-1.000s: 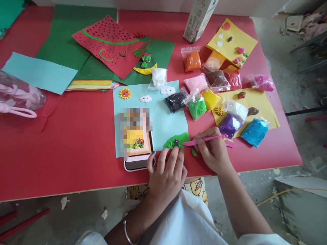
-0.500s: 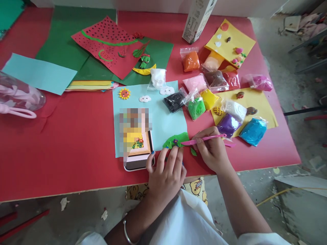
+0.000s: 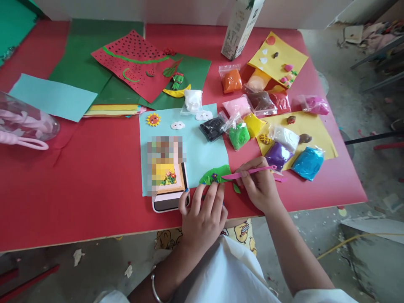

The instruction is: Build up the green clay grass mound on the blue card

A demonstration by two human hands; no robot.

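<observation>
I see the right hand (image 3: 257, 185) pinching a pink knife (image 3: 257, 170) at the green clay (image 3: 221, 169), the left hand (image 3: 203, 212) resting, fingers slightly spread, by the clay's near edge.

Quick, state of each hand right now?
Left hand: open, palm down, at the lower edge of the green clay.
Right hand: closed, holding the pink tool.

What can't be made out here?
In the head view:
- White-edged rectangular phone, upper screen: pixelated.
- Flat green clay patch, lower edge: under the left hand.
- Clear plastic bottle, left end: cut off by the picture's left edge.
- Tall white cardboard carton, print: too small.
</observation>
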